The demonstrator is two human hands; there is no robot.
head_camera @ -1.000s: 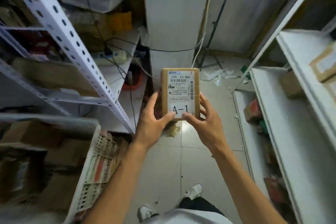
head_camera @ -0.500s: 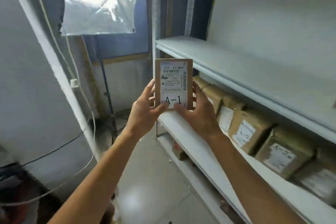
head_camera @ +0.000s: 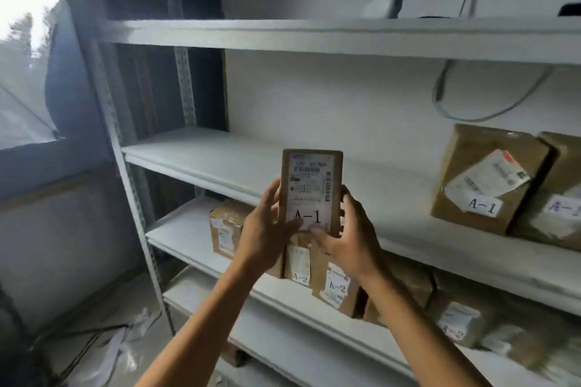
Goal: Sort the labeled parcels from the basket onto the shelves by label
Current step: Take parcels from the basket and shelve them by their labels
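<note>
I hold the A-1 parcel upright, label facing me. Left hand and right hand clamp its sides, before the A-1 shelf.

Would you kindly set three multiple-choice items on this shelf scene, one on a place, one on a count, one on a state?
1. Where do the shelved boxes marked A-1 stand?
A. on the top shelf
B. at the right of the shelf behind the held parcel
C. on the floor

2. How many hands grip the held parcel?
A. none
B. one
C. two

3. How does the held parcel stand?
A. upright, label toward the camera
B. flat on a shelf
C. label turned away

Answers:
1 B: the two A-1 boxes sit at the right of the middle shelf, above the A-2 boxes.
2 C: the left hand and the right hand pinch its lower edges.
3 A: its barcode and "A-1" read upright in the head view.
</note>
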